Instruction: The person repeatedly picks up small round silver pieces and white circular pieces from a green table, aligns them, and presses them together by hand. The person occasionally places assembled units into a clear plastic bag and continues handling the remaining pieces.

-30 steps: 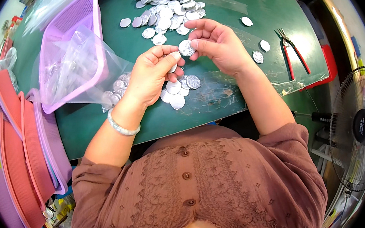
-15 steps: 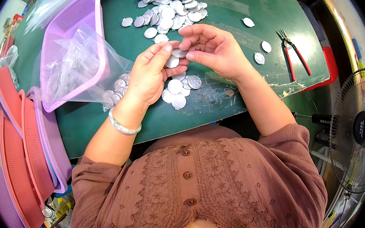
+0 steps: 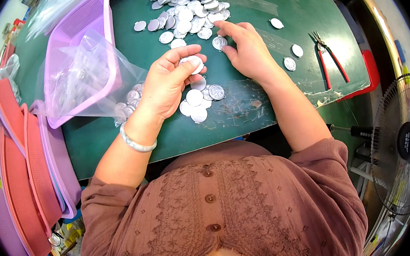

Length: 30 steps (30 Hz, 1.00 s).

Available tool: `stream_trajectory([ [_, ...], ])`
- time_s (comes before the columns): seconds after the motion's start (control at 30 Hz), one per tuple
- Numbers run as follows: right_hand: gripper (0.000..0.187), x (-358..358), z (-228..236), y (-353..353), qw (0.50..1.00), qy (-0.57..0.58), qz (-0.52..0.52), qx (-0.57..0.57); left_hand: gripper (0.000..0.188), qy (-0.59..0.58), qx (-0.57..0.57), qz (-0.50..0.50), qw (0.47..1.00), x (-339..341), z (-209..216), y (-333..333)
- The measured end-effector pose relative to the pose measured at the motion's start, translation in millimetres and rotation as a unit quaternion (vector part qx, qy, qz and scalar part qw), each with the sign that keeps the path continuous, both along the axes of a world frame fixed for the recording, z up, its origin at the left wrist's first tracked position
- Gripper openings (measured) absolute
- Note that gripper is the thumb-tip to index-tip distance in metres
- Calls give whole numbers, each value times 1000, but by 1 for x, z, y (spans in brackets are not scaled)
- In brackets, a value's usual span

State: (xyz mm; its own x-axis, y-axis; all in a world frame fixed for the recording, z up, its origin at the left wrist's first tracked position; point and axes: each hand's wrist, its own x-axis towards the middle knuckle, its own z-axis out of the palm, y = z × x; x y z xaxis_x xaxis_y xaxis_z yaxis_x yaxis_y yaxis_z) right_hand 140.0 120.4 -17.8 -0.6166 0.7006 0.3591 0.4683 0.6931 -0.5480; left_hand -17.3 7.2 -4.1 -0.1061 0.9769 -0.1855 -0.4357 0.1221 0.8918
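Note:
My left hand (image 3: 167,82) is closed, with the thumb pressing round silver medallions (image 3: 197,65) against the fingers; how many are stacked there I cannot tell. My right hand (image 3: 249,51) is open at the near right side of a heap of silver medallions (image 3: 186,13). Its thumb and forefinger are spread on either side of a single patterned medallion (image 3: 219,43) lying on the table. Below my left hand lies a small group of medallions (image 3: 195,97), some plain side up, one showing a raised pattern.
A purple basket (image 3: 48,71) with a clear plastic bag (image 3: 90,60) of medallions stands at left, beside stacked coloured baskets (image 3: 29,160). Red-handled pliers (image 3: 324,65) and a few single medallions (image 3: 289,63) lie right on the green table (image 3: 245,119). A fan (image 3: 397,144) stands at right.
My right hand has let go of the medallion at my left hand and moved up and right toward the heap, its fingers spreading. My left hand keeps its hold nearly in place.

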Motion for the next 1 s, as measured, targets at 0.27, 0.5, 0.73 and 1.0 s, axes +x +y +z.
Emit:
stream_trajectory([
  [0.27, 42, 1, 7, 2, 950, 132, 35, -280, 23, 0, -43, 25, 999, -1, 5, 0],
  [0.5, 37, -1, 17, -8, 811, 299, 99, -492, 21, -23, -43, 18, 999, -1, 2, 1],
  [0.73, 38, -4, 17, -15, 785, 307, 160, -513, 17, -12, -33, 17, 999, -3, -1, 1],
  [1.0, 37, -6, 15, -22, 861, 288, 211, -363, 22, -49, -9, 17, 999, -1, -2, 0],
])
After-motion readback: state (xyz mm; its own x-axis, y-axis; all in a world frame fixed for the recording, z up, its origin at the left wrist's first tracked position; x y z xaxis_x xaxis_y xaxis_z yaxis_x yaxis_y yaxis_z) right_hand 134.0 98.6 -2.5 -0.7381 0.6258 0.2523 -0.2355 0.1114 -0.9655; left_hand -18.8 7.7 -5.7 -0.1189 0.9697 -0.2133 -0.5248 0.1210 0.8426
